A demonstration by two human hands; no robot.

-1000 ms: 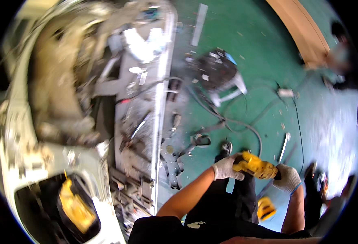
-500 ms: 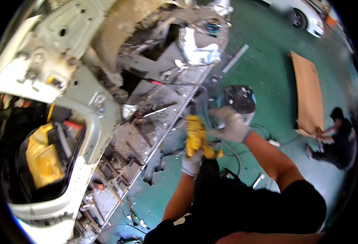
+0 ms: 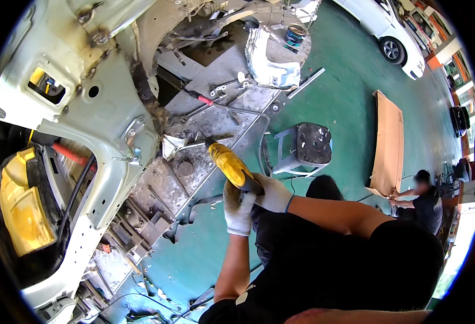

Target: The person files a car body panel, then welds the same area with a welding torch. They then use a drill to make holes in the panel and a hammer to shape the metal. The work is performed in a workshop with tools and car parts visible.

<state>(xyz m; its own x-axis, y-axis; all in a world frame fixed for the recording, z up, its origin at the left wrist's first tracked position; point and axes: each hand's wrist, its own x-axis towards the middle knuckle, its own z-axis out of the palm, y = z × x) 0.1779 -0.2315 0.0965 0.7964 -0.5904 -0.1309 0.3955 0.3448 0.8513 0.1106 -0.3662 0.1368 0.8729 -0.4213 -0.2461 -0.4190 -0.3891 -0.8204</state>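
Note:
A yellow power drill (image 3: 230, 164) with a dark nose points up and left, tilted toward the car body. My left hand (image 3: 238, 209), in a white work glove, is closed around its lower rear part. My right hand (image 3: 274, 194), also gloved, is closed at its back end, though the fingers are partly hidden. Ahead of the tool's tip lie a crumpled pale metal piece (image 3: 171, 146) and a thin metal strip. The stripped pale car body (image 3: 102, 124) rises at the left, apart from the drill.
Scattered metal parts lie on the grey steel platform (image 3: 248, 116), beside a red-handled tool (image 3: 205, 100) with a hose. A black-topped stool (image 3: 315, 143) stands on the green floor. Farther right, another person (image 3: 427, 205) crouches by a tall cardboard piece (image 3: 387, 143). A white car (image 3: 364, 21) stands behind.
My right hand has come from open beside the drill onto its back end. The drill has tilted left toward the car body. The view has shifted.

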